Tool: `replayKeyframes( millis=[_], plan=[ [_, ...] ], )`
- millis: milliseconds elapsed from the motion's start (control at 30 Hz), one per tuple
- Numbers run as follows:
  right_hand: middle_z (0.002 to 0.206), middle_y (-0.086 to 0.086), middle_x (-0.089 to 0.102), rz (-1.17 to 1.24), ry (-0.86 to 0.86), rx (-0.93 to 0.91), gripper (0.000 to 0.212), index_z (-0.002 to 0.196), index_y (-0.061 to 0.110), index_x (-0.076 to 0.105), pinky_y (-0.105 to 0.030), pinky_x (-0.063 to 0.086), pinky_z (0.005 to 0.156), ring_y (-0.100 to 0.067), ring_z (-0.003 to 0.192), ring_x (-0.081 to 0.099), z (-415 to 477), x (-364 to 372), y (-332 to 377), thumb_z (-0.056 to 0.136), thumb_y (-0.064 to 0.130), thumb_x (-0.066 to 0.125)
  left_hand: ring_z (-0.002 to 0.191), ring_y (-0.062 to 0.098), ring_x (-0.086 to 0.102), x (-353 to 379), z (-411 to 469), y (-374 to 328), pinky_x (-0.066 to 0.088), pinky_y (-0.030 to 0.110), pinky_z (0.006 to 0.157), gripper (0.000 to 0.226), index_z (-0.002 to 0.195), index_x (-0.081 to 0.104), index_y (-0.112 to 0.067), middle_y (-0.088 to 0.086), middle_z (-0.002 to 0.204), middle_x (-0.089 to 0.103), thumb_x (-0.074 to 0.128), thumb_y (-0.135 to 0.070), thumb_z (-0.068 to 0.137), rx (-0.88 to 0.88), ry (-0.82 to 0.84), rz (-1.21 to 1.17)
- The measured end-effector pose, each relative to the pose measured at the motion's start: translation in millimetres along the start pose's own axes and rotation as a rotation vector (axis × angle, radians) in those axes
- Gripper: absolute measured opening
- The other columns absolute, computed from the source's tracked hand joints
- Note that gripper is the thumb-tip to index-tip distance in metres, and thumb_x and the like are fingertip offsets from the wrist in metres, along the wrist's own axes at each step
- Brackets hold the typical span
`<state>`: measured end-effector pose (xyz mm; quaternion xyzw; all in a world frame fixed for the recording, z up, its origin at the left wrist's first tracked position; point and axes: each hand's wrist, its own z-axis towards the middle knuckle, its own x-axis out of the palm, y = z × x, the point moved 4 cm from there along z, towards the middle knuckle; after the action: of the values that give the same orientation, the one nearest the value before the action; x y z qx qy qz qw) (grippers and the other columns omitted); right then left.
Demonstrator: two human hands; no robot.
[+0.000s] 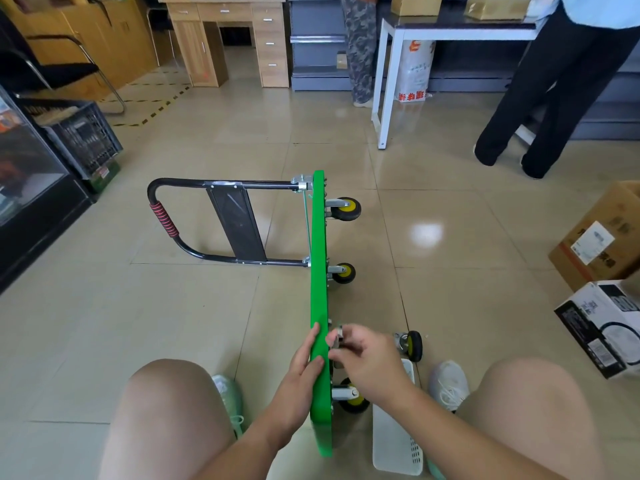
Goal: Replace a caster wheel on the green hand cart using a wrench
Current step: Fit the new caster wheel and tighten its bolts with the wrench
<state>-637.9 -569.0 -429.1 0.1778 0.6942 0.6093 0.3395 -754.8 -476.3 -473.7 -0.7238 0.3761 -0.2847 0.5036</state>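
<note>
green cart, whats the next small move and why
Probably twist the small metal part the right hand pinches at the deck's wheel-less corner, left hand steadying the green cart: three casters are mounted, one loose caster lies on the floor.

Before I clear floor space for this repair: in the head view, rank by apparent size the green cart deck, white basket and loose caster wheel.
1. green cart deck, seen edge-on.
2. white basket, nearer the camera, partly hidden.
3. loose caster wheel, clearly smallest.
</note>
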Motion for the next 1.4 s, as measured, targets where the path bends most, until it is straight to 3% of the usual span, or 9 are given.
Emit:
replayKeyframes(
  millis=[200, 300, 400, 500, 667, 833, 1100, 1233, 1400],
  plan=[
    [0.081, 0.020, 0.075, 0.033, -0.007, 0.172, 0.033, 0.090, 0.036, 0.070, -0.027, 0.061, 0.085, 0.002, 0.084, 0.073, 49.2, -8.9, 6.3, 0.086, 0.003, 0.075, 0.147, 0.005, 0.042, 0.0, 1.8, 1.2, 0.030, 0.041, 0.127, 0.053, 0.143, 0.037, -0.072, -0.023, 0.161, 0.038, 0.043, -0.028, 0.113, -0.020, 0.008, 0.018],
    [0.083, 0.006, 0.078, 0.141, 0.007, 0.292, 0.020, 0.105, 0.017, 0.073, -0.027, 0.062, 0.072, -0.009, 0.082, 0.076, 59.9, -13.4, -0.1, 0.089, 0.005, 0.075, 0.147, 0.005, 0.041, -1.5, 2.5, 1.3, 0.030, 0.042, 0.127, 0.052, 0.143, 0.037, -0.073, -0.022, 0.162, 0.036, 0.043, -0.031, 0.113, -0.014, 0.017, 0.019],
    [0.089, -0.004, 0.079, 0.335, 0.011, 0.361, 0.011, 0.103, 0.011, 0.074, -0.024, 0.060, 0.066, -0.019, 0.085, 0.078, 58.9, -18.4, 0.3, 0.093, 0.013, 0.073, 0.149, 0.009, 0.039, -1.9, 2.4, 0.0, 0.029, 0.044, 0.127, 0.052, 0.142, 0.036, -0.075, -0.022, 0.163, 0.036, 0.042, -0.032, 0.113, -0.015, 0.034, 0.018],
    [0.090, -0.001, 0.080, 0.364, -0.005, 0.306, 0.007, 0.095, 0.015, 0.077, -0.024, 0.061, 0.068, -0.020, 0.087, 0.078, 53.7, -26.2, 2.0, 0.091, 0.010, 0.074, 0.150, 0.010, 0.038, -1.4, 1.4, -0.3, 0.029, 0.044, 0.127, 0.054, 0.140, 0.036, -0.076, -0.021, 0.163, 0.036, 0.042, -0.031, 0.113, -0.012, 0.022, 0.022],
    [0.090, 0.008, 0.079, 0.185, -0.083, 0.169, 0.013, 0.099, 0.021, 0.077, -0.022, 0.060, 0.073, -0.012, 0.086, 0.076, 34.2, -26.0, -4.6, 0.091, 0.011, 0.073, 0.148, 0.009, 0.041, 1.3, -1.6, -3.4, 0.030, 0.043, 0.127, 0.054, 0.141, 0.037, -0.075, -0.019, 0.162, 0.040, 0.042, -0.029, 0.113, 0.003, 0.016, 0.021],
    [0.088, 0.007, 0.079, 0.238, -0.206, 0.172, 0.015, 0.099, 0.022, 0.075, -0.026, 0.062, 0.074, -0.012, 0.085, 0.077, 32.6, -38.8, 6.8, 0.092, 0.010, 0.072, 0.148, 0.015, 0.042, 2.3, -4.1, -4.0, 0.031, 0.045, 0.127, 0.053, 0.143, 0.038, -0.072, -0.015, 0.163, 0.040, 0.041, -0.028, 0.113, -0.005, 0.009, 0.010],
    [0.096, 0.013, 0.079, 0.158, -0.052, -0.029, 0.033, 0.085, 0.036, 0.081, -0.011, 0.054, 0.081, -0.004, 0.094, 0.074, -8.3, -33.5, 33.4, 0.086, 0.004, 0.076, 0.147, 0.014, 0.044, 0.9, -4.1, -5.8, 0.031, 0.043, 0.126, 0.053, 0.146, 0.036, -0.069, -0.014, 0.161, 0.042, 0.042, -0.028, 0.113, 0.003, 0.009, 0.026],
    [0.096, 0.010, 0.079, 0.146, -0.047, -0.078, 0.048, 0.086, 0.041, 0.081, -0.022, 0.059, 0.087, -0.008, 0.094, 0.075, -24.9, -15.1, 18.4, 0.085, -0.006, 0.073, 0.146, 0.010, 0.044, 0.4, -3.6, -4.0, 0.031, 0.041, 0.127, 0.052, 0.150, 0.035, -0.064, -0.013, 0.162, 0.042, 0.042, -0.026, 0.113, 0.018, 0.016, 0.033],
    [0.100, 0.016, 0.076, 0.032, -0.044, -0.270, 0.035, 0.101, 0.048, 0.076, -0.030, 0.061, 0.083, -0.012, 0.092, 0.075, -36.9, -3.2, 17.5, 0.083, 0.018, 0.069, 0.145, 0.011, 0.047, 0.6, -2.4, -3.7, 0.033, 0.042, 0.125, 0.052, 0.150, 0.035, -0.062, -0.011, 0.161, 0.044, 0.044, -0.026, 0.113, 0.000, 0.029, -0.006]
  ],
)
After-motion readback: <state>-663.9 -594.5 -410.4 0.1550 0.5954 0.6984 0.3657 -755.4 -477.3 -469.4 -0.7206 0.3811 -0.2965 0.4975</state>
